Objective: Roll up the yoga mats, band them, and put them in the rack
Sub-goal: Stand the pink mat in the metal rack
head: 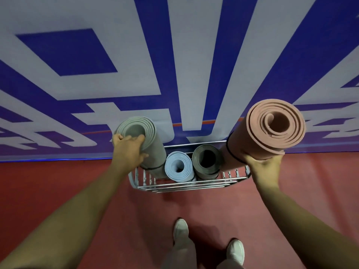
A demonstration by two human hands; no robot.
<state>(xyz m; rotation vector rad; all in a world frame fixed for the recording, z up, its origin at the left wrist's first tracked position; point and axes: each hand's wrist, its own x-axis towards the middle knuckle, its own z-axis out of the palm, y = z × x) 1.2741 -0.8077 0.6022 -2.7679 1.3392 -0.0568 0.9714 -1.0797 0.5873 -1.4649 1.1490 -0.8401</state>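
your right hand point(262, 166) grips the pink mat point(272, 133) from underneath near its top. its axis is upright and its low end is at the right end of the rack point(194, 185); can't tell if it's seated. your left hand point(128, 150) grips the top rim of the grey mat point(153, 152), which stands at the left end. blue mat point(178, 166) and olive mat point(206, 159) fill the middle. pink likely needs to go straight down; the olive roll just beside it could snag.
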